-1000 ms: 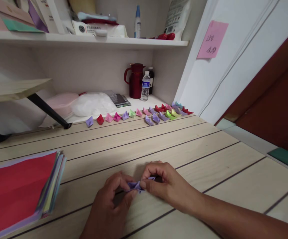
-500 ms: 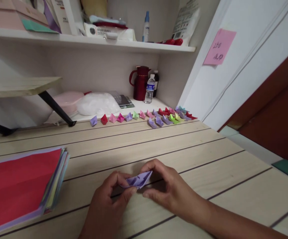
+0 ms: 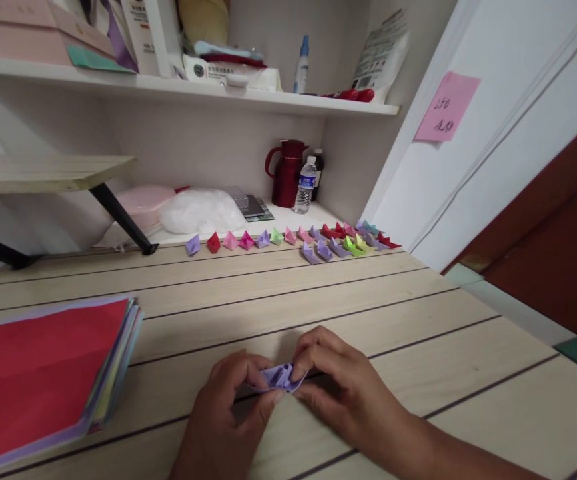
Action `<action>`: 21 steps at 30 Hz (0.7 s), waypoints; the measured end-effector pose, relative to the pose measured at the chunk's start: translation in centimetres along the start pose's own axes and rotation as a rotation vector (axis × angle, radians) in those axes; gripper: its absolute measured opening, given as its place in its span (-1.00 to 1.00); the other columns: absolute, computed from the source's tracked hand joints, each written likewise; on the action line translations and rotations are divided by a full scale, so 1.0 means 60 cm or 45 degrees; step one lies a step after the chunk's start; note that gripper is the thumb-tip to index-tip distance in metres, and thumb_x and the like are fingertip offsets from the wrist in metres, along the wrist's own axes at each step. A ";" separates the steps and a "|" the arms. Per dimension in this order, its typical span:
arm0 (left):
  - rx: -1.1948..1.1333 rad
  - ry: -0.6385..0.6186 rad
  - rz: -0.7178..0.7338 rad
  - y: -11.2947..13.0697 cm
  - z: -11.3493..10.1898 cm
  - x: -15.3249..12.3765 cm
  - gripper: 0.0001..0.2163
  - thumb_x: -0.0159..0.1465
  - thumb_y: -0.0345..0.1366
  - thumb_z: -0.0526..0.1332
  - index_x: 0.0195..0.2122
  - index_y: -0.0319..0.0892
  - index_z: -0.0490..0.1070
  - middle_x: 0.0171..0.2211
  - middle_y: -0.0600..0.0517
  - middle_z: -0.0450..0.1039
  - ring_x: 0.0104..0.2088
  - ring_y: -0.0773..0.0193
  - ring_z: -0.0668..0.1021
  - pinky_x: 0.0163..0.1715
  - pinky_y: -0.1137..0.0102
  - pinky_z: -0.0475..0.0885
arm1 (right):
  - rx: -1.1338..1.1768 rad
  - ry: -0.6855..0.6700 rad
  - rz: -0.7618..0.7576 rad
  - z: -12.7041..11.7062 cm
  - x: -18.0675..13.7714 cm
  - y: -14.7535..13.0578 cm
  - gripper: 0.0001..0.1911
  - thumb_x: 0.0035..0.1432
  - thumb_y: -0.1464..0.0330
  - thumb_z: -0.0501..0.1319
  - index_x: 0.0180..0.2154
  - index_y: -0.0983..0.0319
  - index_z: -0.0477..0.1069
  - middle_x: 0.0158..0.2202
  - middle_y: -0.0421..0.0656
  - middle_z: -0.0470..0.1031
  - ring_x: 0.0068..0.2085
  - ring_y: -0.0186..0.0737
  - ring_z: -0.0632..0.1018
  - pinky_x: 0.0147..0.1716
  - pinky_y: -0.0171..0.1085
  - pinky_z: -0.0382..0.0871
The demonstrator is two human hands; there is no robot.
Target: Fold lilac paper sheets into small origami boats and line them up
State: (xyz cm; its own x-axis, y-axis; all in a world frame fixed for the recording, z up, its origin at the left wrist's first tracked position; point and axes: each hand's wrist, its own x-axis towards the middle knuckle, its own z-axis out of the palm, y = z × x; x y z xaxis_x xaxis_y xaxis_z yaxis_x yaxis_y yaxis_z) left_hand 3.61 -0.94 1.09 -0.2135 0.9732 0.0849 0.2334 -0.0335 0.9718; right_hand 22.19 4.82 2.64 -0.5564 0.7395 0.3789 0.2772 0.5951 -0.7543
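A small purple paper boat (image 3: 281,377) is held just above the wooden table (image 3: 208,320), near its front. My left hand (image 3: 231,400) pinches its left end between thumb and fingers. At the other end, my right hand (image 3: 341,377) has its index finger pressed into the fold and its thumb under the near edge. The fingertips of both hands cover the boat's two tips. Farther back, a row of folded paper boats in several colours, such as a red boat (image 3: 213,242) and a lime-green boat (image 3: 353,247), lines the table's rear edge.
On the left lies a stack of coloured paper (image 3: 48,380), red on top. A black-legged wooden stand (image 3: 48,172) rises at the back left. Behind the boats are a plastic bag (image 3: 203,210), a dark red jug (image 3: 288,177) and a water bottle (image 3: 306,187).
My right hand has closed onto the boat's right end, which it held only loosely before. The boat sits slightly lower in view, and the whole view has shifted a little.
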 end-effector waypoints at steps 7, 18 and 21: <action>0.111 0.014 0.061 0.003 0.002 0.003 -0.84 0.12 -0.17 0.28 -0.49 -0.05 0.33 -0.31 0.03 0.57 -0.23 0.17 0.60 -0.27 0.33 0.52 | -0.019 -0.042 0.002 0.000 0.003 0.004 -0.92 0.23 0.37 0.29 -0.35 0.15 0.53 -0.27 -0.14 0.45 -0.19 -0.17 0.48 -0.20 -0.24 0.33; 0.111 0.011 0.106 0.006 0.005 0.001 -0.83 0.16 -0.21 0.21 -0.52 -0.04 0.25 -0.35 0.09 0.54 -0.22 0.20 0.59 -0.24 0.31 0.49 | 0.070 -0.064 0.127 0.004 0.011 -0.006 -0.76 0.28 0.25 0.26 -0.43 0.19 0.44 -0.43 -0.23 0.50 -0.31 -0.25 0.48 -0.24 -0.27 0.26; 0.072 -0.039 0.051 0.006 0.003 0.000 -0.83 0.18 -0.18 0.22 -0.50 -0.04 0.27 -0.32 0.09 0.56 -0.16 0.17 0.59 -0.23 0.30 0.49 | 0.054 -0.067 0.134 0.004 0.009 -0.004 -0.80 0.27 0.33 0.27 -0.43 0.19 0.41 -0.44 -0.25 0.48 -0.33 -0.26 0.47 -0.24 -0.28 0.25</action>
State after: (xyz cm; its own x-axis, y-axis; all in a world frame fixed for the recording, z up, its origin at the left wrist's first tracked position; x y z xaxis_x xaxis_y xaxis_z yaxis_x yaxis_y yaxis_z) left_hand 3.83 -0.92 1.39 -0.1743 0.9778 0.1160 0.2945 -0.0607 0.9537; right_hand 21.67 5.01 2.88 -0.5667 0.7789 0.2687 0.3037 0.5006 -0.8107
